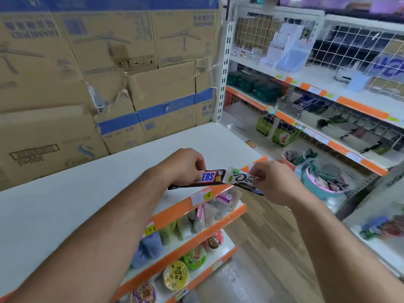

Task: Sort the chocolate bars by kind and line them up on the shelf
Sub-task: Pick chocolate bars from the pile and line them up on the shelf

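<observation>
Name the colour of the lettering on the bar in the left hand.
Blue, on the Snickers bar; head view shows it best.

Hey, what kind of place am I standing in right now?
Probably a small grocery or convenience store: shelves edged with orange price strips, instant noodle cups on a lower shelf, and stacked cardboard boxes behind.

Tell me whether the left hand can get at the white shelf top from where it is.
Probably yes. The left hand, gripping the Snickers bar, hovers just over the shelf top, with nothing visible between them.
</observation>
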